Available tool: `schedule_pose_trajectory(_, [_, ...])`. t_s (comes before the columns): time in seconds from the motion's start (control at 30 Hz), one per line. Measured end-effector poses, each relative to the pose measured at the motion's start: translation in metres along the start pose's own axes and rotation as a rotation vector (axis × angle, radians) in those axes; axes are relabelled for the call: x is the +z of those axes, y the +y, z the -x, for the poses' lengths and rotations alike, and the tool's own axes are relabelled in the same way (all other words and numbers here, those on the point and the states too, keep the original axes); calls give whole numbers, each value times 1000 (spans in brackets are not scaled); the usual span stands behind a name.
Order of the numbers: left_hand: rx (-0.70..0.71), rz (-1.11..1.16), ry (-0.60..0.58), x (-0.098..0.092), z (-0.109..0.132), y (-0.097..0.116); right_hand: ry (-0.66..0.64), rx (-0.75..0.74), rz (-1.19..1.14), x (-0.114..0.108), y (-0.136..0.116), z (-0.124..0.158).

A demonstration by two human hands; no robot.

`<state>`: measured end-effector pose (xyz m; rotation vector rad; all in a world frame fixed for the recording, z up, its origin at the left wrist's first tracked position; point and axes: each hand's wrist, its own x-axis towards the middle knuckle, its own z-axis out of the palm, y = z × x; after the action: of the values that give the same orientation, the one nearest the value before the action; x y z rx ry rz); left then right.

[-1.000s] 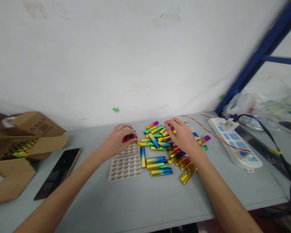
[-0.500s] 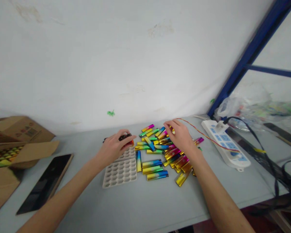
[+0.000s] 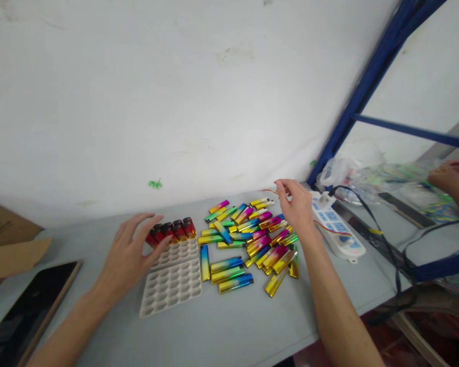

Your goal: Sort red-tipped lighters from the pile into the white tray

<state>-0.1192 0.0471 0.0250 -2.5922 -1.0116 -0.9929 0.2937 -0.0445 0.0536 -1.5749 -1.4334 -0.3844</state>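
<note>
My left hand (image 3: 132, 250) is spread beside a row of red lighters (image 3: 179, 230) standing in the back of a white tray with round pockets (image 3: 171, 286); its fingers are apart and hold nothing visible. Toward the tray's front the pockets hold nothing. A loose pile of shiny lighters (image 3: 268, 250) in yellow, blue, green and pink lies on the table right of the tray. My right hand (image 3: 296, 204) is raised at the pile's back right, its thumb and fingers bent close together; whatever is between them cannot be made out.
A black phone (image 3: 32, 306) and a cardboard box (image 3: 11, 255) are at the left. On the right are a white power strip (image 3: 338, 229) with cables, a blue metal frame (image 3: 352, 112), plastic bags (image 3: 338, 173) and another person's hands (image 3: 453, 176).
The view has turned right. My left hand has opened and moved off the tray's back, showing the red lighters. My right hand has moved right, away from the pile. Another person's hands have appeared.
</note>
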Motion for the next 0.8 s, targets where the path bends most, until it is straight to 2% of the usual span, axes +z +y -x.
schedule_pose_trajectory(0.1, [-201,93,51,1,14,-10,-24,11,4,0,-2,0])
schedule_pose_trajectory(0.23, [-471,399,-98,6,21,-17,-33,11,46,0,-7,0])
schedule_pose_trajectory(0.33, [-590,596,-209,9,19,-13,14,17,110,-3,-13,0])
schedule_pose_trajectory(0.57, [-747,847,-289,3,8,-4,117,-14,78,-8,-40,6])
schedule_pose_trajectory(0.67, [-771,886,-282,3,9,-6,40,7,14,-3,-43,11])
schedule_pose_trajectory(0.8, [-751,901,-282,3,9,-5,-57,18,16,7,-35,14])
